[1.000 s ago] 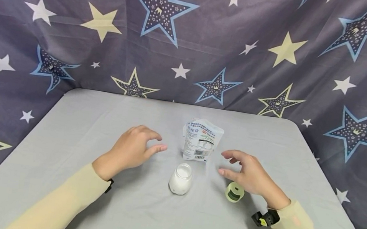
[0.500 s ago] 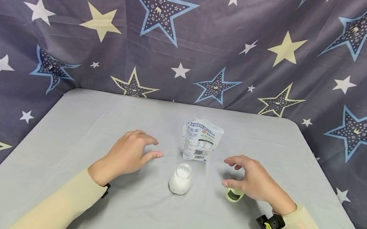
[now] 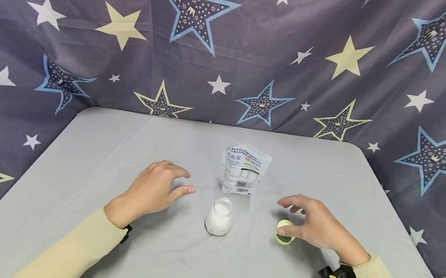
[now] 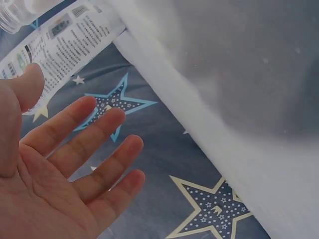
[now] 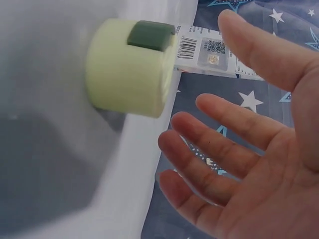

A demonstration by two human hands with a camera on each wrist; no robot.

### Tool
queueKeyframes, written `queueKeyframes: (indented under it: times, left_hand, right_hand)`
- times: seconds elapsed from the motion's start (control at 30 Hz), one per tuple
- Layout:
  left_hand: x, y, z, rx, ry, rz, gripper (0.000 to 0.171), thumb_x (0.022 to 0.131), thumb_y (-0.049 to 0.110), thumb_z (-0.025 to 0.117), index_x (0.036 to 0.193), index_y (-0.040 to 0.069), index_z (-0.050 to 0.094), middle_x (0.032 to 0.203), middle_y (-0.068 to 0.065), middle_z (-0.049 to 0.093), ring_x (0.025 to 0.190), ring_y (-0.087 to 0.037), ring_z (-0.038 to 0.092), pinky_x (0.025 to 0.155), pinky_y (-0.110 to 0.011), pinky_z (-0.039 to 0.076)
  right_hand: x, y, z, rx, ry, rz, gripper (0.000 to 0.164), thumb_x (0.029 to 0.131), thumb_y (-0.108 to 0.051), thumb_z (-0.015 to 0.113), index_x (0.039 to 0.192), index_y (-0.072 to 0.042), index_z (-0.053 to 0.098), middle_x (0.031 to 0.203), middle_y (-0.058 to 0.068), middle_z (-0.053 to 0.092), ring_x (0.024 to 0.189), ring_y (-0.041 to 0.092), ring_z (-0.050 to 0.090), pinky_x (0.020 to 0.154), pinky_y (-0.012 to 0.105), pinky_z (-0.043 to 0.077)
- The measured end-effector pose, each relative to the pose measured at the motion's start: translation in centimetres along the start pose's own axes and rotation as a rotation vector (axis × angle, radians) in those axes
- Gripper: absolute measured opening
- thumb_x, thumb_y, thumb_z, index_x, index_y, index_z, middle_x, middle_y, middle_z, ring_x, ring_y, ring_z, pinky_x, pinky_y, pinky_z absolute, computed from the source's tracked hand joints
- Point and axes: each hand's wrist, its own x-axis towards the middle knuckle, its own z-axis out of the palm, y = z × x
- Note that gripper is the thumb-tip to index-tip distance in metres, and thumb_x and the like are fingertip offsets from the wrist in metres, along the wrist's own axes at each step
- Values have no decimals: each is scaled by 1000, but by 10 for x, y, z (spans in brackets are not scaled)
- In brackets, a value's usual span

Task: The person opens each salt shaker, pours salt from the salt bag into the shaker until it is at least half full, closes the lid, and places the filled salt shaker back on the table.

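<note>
A glass jar (image 3: pixel 219 217) filled with white contents stands uncapped near the middle of the table. Behind it a white printed pouch (image 3: pixel 245 170) stands upright, with Chinese text and a barcode. My left hand (image 3: pixel 152 187) hovers to the left of both, fingers relaxed and holding nothing; its palm (image 4: pixel 55 199) shows in the left wrist view. To the right, my right hand (image 3: pixel 313 223) is held over a light green cap (image 5: pixel 127 67) with a dark green flap, the thumb overlapping it in the head view. Nothing lies between the right fingers (image 5: pixel 214 144).
A pale grey cloth covers the table (image 3: pixel 172 264). Behind and beside it hangs a dark curtain (image 3: pixel 235 42) printed with stars. A black strap with a small device (image 3: pixel 338 275) sits on the right wrist.
My right hand has drawn back to the right and toward me, its thumb now over the cap. My left hand has shifted slightly left and nearer. Jar and pouch have stayed put.
</note>
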Motion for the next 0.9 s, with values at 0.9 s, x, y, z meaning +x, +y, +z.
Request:
queueKeyframes:
  times: [0.9]
  left_hand:
    - [-11,-2,-3,-16,-16,-18,40,92,41,77,115,8,76,114,-5,75,111,-32,66,100,-52,47]
  right_hand:
    - [-21,29,7,336,-99,122,68,70,-14,95,128,2,64,115,12,68,95,25,62,82,35,55]
